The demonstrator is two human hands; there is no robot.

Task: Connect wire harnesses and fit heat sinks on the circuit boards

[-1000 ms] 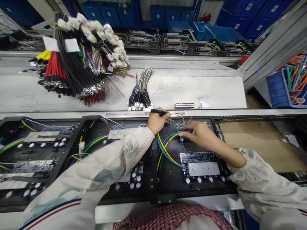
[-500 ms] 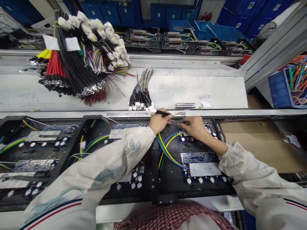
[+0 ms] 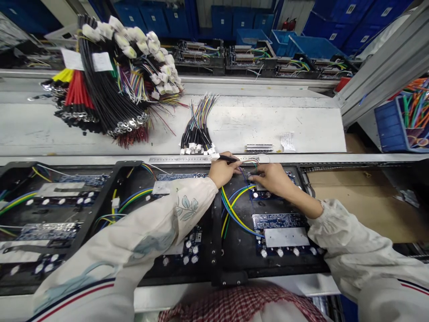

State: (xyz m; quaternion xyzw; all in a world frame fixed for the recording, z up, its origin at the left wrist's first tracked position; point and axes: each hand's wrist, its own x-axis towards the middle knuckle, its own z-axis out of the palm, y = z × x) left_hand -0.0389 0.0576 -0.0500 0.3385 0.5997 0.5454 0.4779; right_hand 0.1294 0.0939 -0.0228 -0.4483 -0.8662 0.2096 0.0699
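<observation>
So here's the bench; left hand (image 3: 221, 172) is curled closed on a black lead (image 3: 228, 158) with a white plug (image 3: 215, 156) sticking out past the knuckles, right at the far edge of the black tray (image 3: 234, 250); right hand (image 3: 273, 178) sits just beside it, fingertips pinched tight on some thin wires (image 3: 252, 162) (green, blue and red from what I can make out) that run from that lead; where exactly those wires end is hidden under the fingers; the hands are nearly touching, both above the small circuit board (image 3: 264, 194) at the top of the tray; thick yellow, blue and green cables (image 3: 231, 210) loop below the hands toward a bigger board (image 3: 284, 235) with a silver plate; up on the white shelf (image 3: 301, 125) there's a loose bundle of similar leads (image 3: 197, 127) just past the left hand, and a big heap of black and red cables (image 3: 100, 94) well off to the left.
</observation>
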